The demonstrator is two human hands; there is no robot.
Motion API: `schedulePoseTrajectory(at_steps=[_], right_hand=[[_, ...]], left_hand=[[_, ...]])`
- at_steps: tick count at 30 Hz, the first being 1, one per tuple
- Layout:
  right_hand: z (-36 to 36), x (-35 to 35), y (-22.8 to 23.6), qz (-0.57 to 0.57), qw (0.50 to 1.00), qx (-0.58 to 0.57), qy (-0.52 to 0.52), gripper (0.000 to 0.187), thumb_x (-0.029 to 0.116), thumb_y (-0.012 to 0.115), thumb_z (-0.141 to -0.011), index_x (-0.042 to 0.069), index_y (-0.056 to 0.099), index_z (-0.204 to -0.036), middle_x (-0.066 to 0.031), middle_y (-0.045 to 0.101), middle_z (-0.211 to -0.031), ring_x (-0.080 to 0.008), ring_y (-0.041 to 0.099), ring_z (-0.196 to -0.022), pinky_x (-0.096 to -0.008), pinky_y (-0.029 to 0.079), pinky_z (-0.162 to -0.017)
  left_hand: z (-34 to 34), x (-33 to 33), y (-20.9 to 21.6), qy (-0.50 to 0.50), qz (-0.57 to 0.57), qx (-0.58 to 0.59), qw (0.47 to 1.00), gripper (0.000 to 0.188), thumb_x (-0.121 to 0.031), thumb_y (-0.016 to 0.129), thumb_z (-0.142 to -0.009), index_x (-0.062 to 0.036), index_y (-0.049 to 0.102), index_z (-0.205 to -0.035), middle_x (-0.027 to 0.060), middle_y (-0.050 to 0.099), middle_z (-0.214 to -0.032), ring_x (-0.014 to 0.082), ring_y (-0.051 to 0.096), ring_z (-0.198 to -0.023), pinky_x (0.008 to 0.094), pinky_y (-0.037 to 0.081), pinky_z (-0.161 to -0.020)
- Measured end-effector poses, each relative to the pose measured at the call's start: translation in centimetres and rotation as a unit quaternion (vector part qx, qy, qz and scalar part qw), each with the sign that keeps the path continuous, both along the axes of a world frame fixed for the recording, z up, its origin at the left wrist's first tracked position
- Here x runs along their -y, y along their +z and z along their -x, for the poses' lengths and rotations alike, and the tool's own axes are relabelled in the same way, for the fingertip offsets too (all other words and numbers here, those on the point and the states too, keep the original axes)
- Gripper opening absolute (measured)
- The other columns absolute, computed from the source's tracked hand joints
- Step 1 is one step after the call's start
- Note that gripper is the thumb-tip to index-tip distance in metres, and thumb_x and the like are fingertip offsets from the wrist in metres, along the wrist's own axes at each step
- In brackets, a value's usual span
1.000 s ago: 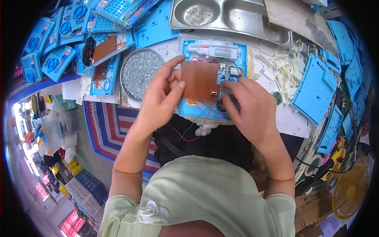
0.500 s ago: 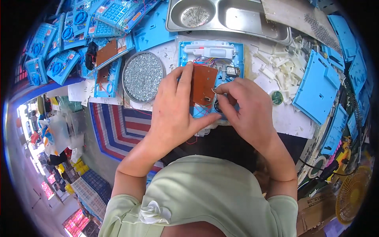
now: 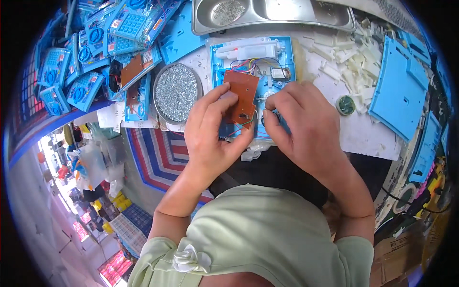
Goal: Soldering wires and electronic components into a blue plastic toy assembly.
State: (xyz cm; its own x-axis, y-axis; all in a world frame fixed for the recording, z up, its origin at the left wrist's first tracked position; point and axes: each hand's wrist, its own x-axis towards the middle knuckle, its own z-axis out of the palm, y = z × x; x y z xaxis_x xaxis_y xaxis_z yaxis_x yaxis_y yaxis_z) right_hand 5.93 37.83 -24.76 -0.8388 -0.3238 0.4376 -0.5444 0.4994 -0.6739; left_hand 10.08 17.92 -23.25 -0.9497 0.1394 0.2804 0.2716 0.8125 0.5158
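Observation:
My left hand (image 3: 210,125) grips a brown circuit board (image 3: 243,94) by its left and lower edges, tilted above an open light-blue plastic housing (image 3: 290,50). Thin coloured wires (image 3: 248,67) run between the board and the parts inside. At the board's right, my right hand (image 3: 306,126) hovers over the housing, thumb and forefinger apart with nothing visible between them. Its other fingers curl out of sight. A white plastic part (image 3: 256,51) lies along the housing's far side. My hands and the board hide much of the housing's near half.
A round tin of small screws (image 3: 176,93) stands left of the housing. Blue toy-like cases (image 3: 129,28) pile up at far left. A steel tray (image 3: 272,24) sits behind. White plastic pieces (image 3: 334,71), a small green-filled jar (image 3: 345,105) and blue panels (image 3: 399,88) lie at right.
The board has turned and tilted in my left hand, whose fingers now curl in at its left edge. My right thumb and forefinger have parted and moved off the board's edge.

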Motion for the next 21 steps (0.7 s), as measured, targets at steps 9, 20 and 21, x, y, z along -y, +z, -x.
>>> schedulePoseTrajectory(at_steps=[9, 20, 21], right_hand=[[0.1, 0.3, -1.9, 0.069, 0.996, -0.062, -0.005, 0.016, 0.014, 0.073, -0.068, 0.009, 0.064, -0.081, -0.0032, 0.060, -0.082, -0.0259, 0.059, -0.096, -0.0394, 0.048, -0.080], [0.0, 0.1, -2.6, 0.105, 0.993, -0.046, 0.005, 0.014, 0.014, 0.071, -0.069, 0.009, 0.065, -0.080, -0.0039, 0.064, -0.080, -0.0266, 0.060, -0.097, -0.0408, 0.047, -0.086], [0.0, 0.0, -2.5, 0.116, 0.993, -0.037, 0.009, 0.015, 0.010, 0.073, -0.069, 0.009, 0.065, -0.082, -0.0039, 0.065, -0.082, -0.0275, 0.060, -0.097, -0.0411, 0.047, -0.083]], left_hand=[[-0.1, 0.2, -1.2, -0.041, -0.012, -0.078, 0.996, 0.039, -0.006, 0.088, -0.070, -0.0003, 0.067, -0.102, 0.0174, 0.067, -0.106, 0.0258, 0.067, -0.090, 0.0335, 0.055, -0.076], [-0.6, 0.7, -2.1, -0.065, -0.022, -0.104, 0.992, 0.036, -0.003, 0.086, -0.073, -0.0003, 0.063, -0.101, 0.0158, 0.065, -0.098, 0.0228, 0.063, -0.083, 0.0311, 0.052, -0.071], [-0.5, 0.6, -2.0, -0.065, -0.020, -0.107, 0.992, 0.036, -0.003, 0.086, -0.073, -0.0002, 0.063, -0.101, 0.0159, 0.065, -0.098, 0.0225, 0.063, -0.082, 0.0310, 0.053, -0.071]])
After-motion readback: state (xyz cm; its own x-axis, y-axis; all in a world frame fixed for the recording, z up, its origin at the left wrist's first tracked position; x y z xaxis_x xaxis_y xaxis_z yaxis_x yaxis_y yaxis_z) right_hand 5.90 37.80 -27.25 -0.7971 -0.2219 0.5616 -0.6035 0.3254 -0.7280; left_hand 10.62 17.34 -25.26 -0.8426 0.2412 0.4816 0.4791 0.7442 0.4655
